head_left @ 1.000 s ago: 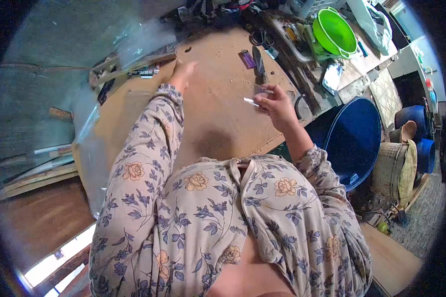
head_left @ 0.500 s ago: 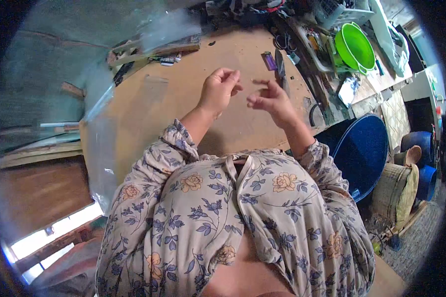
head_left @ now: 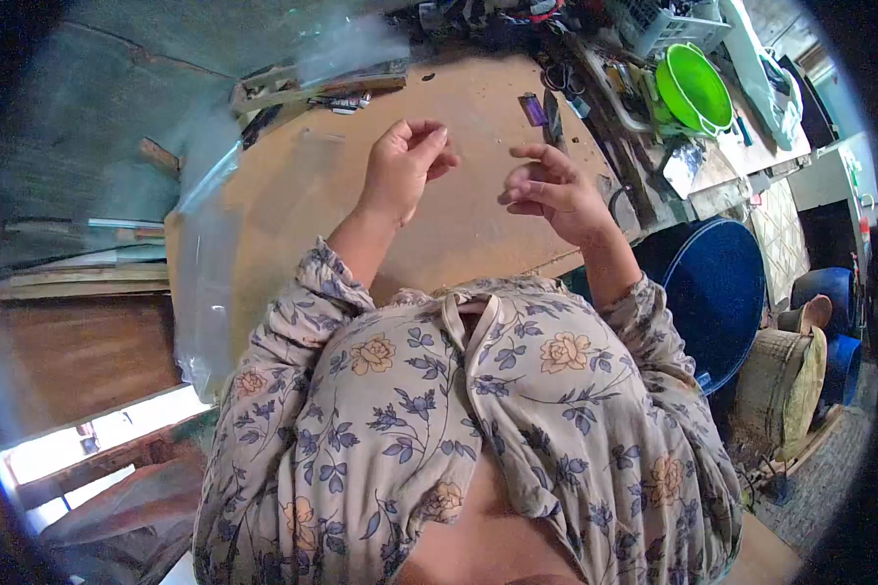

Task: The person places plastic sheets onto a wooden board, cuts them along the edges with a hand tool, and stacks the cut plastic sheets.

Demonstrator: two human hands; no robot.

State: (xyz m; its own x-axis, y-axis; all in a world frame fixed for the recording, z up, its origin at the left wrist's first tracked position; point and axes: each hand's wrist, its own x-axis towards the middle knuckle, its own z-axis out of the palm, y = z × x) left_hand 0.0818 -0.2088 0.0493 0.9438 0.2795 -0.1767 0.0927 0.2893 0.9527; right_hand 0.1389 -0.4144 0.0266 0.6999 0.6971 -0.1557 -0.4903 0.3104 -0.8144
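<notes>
Over the tan tabletop, my left hand is raised with thumb and forefinger pinched together; anything between them is too small to make out. To its right, my right hand hovers apart from it, the forefinger stretched out away from the thumb and the other fingers bent. No object shows in it. Just beyond the right hand, a purple packet-like item lies on the tabletop beside a dark blade-like tool.
A green basin stands at the upper right, near a crate. Below it are a large blue tub and a woven basket. Wood strips lie at the table's far left edge, and clear plastic sheeting hangs along the left.
My left hand has shifted left and slightly up. My right hand has moved a little to the right, so the gap between the hands is wider. The view has shifted slightly.
</notes>
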